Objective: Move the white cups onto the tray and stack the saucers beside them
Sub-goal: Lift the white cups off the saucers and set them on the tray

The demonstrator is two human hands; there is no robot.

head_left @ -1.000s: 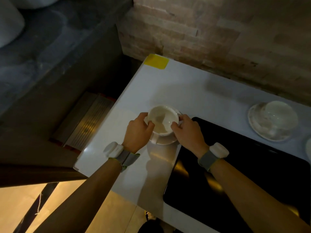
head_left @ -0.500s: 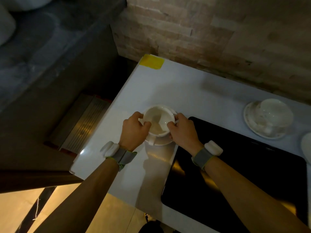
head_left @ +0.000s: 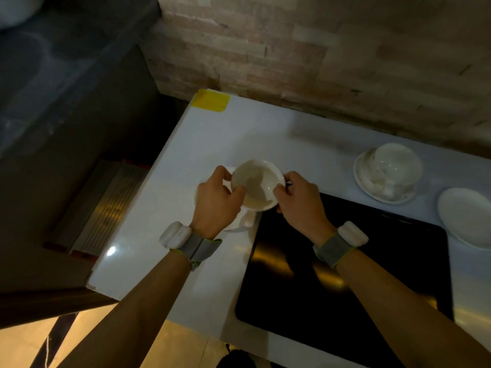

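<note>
Both forearms extend forward, each wrist banded. Left hand (head_left: 216, 201) grips at nine o'clock of a cup (head_left: 256, 185). Right hand (head_left: 300, 201) grips at three o'clock.

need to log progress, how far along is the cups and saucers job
Done: nothing yet; the black tray holds no cup. In hand: the left hand and right hand grip a white cup by its rim, above its saucer. Left: that cup, the second cup on its saucer, and stacking those with the bare saucer.

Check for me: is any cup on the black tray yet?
No: the black tray is bare; both hands grip one cup left of it.
</note>
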